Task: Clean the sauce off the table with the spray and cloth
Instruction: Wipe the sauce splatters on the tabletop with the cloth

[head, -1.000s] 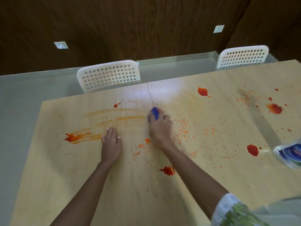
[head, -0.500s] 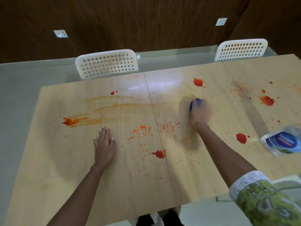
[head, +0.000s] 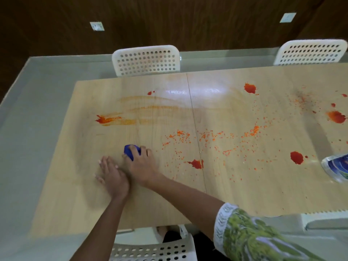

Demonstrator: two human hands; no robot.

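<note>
My right hand (head: 143,166), gripping the blue cloth (head: 130,150), has swept back across the bench (head: 244,194) beside my flat, spread left hand (head: 111,174), apparently leaving most sauce (head: 196,163) unwiped.

You see a pale wood-grain table (head: 244,185), smooth and glossy where light glares. The chairs (head: 146,60) look like white perforated plastic. The blue cloth (head: 130,150) looks soft and matt; the bottle (head: 337,167) looks like clear shiny plastic.

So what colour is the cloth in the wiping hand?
Blue. The cloth shows under the right hand in the head view.
</note>
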